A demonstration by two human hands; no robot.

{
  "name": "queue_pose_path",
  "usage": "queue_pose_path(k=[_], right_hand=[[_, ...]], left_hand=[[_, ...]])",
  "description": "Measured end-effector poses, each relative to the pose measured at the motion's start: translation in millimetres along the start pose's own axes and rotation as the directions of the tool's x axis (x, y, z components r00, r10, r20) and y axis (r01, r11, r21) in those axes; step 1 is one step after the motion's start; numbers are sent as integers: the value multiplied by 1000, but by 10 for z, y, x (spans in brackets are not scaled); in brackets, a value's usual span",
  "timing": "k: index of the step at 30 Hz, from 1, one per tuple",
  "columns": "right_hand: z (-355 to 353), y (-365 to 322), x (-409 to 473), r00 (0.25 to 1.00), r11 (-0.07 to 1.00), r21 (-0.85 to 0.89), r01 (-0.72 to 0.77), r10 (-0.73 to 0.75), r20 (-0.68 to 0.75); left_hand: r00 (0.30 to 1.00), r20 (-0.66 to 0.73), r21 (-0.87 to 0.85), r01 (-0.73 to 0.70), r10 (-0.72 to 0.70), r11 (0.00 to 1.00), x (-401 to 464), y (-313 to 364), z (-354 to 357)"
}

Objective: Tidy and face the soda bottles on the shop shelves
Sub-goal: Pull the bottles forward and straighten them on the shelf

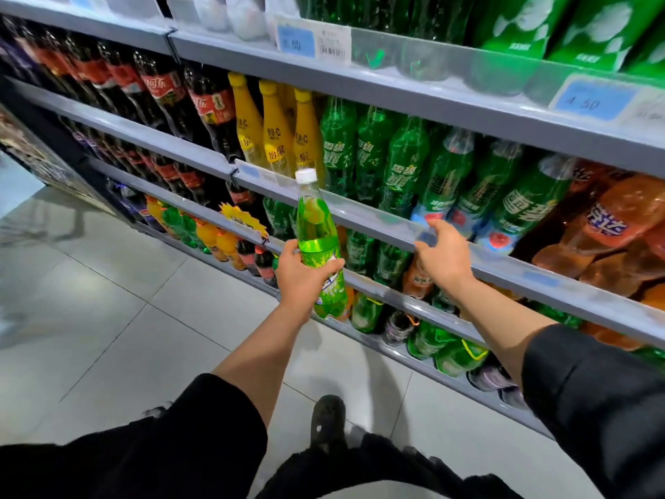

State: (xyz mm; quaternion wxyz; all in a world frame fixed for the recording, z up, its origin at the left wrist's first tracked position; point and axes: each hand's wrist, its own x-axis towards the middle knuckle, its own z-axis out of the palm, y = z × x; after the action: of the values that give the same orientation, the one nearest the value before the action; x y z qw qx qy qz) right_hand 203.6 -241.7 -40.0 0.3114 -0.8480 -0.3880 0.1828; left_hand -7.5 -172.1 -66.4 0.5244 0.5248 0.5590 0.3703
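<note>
left hand (301, 273) grips green bottle (318, 243) at label | right hand (442, 252) relaxed on shelf front edge (378, 217) | bottle full, heavy, smooth: hold mid-body

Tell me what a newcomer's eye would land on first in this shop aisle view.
First comes the bright lime-green plastic soda bottle with a white cap, held upright in front of the shelves by the left hand gripping its lower half. Next, the right hand rests on the grey metal shelf rail at mid height. Behind them, three yellow-capped yellow bottles stand out between dark cola and green bottles.
</note>
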Motion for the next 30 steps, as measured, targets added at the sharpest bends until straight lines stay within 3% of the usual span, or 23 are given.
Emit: queue_pose_path(k=[7, 14, 23, 30], right_hand=[[-75, 62, 35, 997, 996, 48, -74, 74, 1], [-341, 425, -165, 964, 962, 178, -205, 230, -133], [-986, 1033, -602, 879, 913, 212, -347, 396, -266], [-1548, 1413, -833, 828, 895, 258, -363, 437, -350]], left_hand=[[992, 121, 49, -49, 43, 998, 186, 25, 107], [935, 346, 102, -119, 77, 988, 134, 72, 540], [777, 617, 42, -195, 129, 980, -441, 247, 1378], [689, 698, -18, -252, 193, 967, -976, 437, 1949]])
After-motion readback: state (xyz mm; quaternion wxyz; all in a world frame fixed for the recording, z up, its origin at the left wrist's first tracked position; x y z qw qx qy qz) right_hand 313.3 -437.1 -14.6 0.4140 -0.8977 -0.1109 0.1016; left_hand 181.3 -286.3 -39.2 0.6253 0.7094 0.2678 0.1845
